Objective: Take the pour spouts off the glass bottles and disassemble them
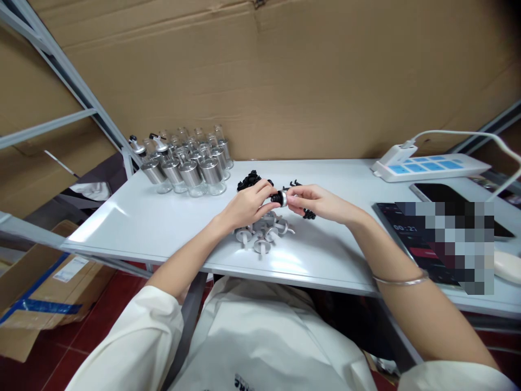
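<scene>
Seated at a white table [163, 222], you hold a small black-and-metal stopper [284, 199] between both hands, just above the near middle of the tabletop. Your left hand [252, 203] has thumb and fingers drawn narrow around its black ribbed end, while your right hand [315, 200] pinches its metal collar from the right; how firmly either one grips, you cannot tell from this view. Directly below and on the near side, metal caps [262, 245] with pale stems lie in a loose cluster. A heap of black pieces [249, 180] sits just beyond your left hand, and more small black parts [309, 214] lie beside and partly behind your right. At the far left of the table, glass bottles [191, 175] with metal sleeves stand upright in close rows, two at the left end topped with spouts [160, 143]. To the far right, a white power strip [431, 168] holds a plug [399, 154] with a white cable [459, 132]; nearer lie two phones [401, 228], one showing a timer, partly masked by blurred squares. A thin bracelet [401, 281] circles your right forearm. Brown cardboard [293, 81] rises behind the table, and an open box [46, 309] rests at the near left, below table height.
</scene>
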{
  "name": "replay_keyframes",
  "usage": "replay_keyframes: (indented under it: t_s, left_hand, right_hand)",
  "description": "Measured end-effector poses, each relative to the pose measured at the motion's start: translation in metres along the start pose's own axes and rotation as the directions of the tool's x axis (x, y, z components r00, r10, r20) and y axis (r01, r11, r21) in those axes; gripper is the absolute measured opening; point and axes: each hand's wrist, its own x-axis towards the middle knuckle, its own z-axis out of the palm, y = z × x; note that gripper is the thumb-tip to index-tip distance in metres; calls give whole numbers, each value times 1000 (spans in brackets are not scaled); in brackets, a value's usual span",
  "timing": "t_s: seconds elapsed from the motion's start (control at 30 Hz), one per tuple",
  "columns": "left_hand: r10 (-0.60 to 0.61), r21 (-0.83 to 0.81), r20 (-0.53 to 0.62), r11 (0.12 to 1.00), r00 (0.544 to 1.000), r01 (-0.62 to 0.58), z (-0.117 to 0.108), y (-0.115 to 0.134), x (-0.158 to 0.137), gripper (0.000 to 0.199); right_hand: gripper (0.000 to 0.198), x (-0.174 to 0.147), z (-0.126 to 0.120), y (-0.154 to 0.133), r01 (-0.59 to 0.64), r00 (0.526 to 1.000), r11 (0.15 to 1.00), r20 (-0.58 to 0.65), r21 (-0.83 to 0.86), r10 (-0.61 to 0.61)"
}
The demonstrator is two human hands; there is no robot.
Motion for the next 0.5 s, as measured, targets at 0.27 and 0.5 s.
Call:
replay_keyframes:
  t_s: [0.27,0.5]
  left_hand:
    - [36,113,-16,993,999,-34,0,-1,0,38]
    - [83,252,-44,965,996,-69,1,-5,2,43]
  right_hand:
    - [40,-1,6,-4,97,994,995,-53,11,-97]
    - [37,-4,18,-2,146,972,977,-163,-152,-171]
